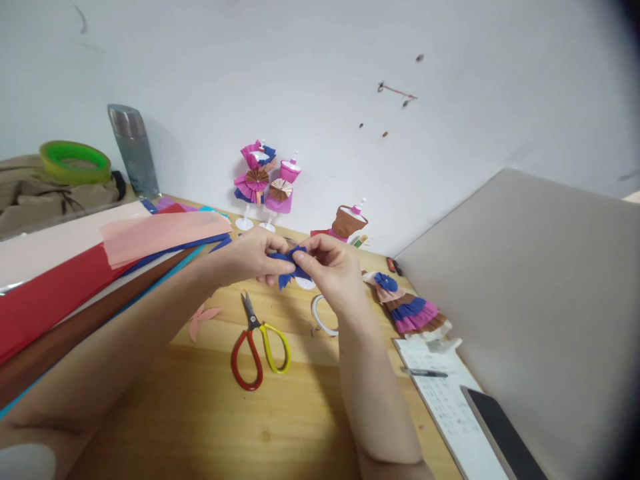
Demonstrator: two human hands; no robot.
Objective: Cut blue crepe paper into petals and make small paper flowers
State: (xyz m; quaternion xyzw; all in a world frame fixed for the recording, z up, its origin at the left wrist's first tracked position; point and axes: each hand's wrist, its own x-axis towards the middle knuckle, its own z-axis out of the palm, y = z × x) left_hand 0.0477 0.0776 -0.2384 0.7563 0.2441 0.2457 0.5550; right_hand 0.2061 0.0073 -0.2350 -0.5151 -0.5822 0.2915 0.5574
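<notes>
A small piece of dark blue crepe paper [286, 279] with pointed ends is pinched between both hands above the table. My left hand [257, 257] is closed on its left side, thumb and fingers pressed together. On the other side, my right hand [330, 267] grips it between thumb and fingers. Below lie scissors [254, 327] with one red and one yellow handle, blades slightly apart. Right of them, a roll of white tape [316, 313] is partly covered by my right wrist. A pink paper petal shape [203, 320] sits by my left forearm.
Stacked colored paper sheets [55, 300] fill the left side. Miniature dress forms [257, 180] in paper dresses stand along the wall, a brown-topped one [350, 220] farther right. A ruffled paper dress [413, 310], a notebook [435, 400], a pen [427, 373] and a phone [500, 433] lie at right.
</notes>
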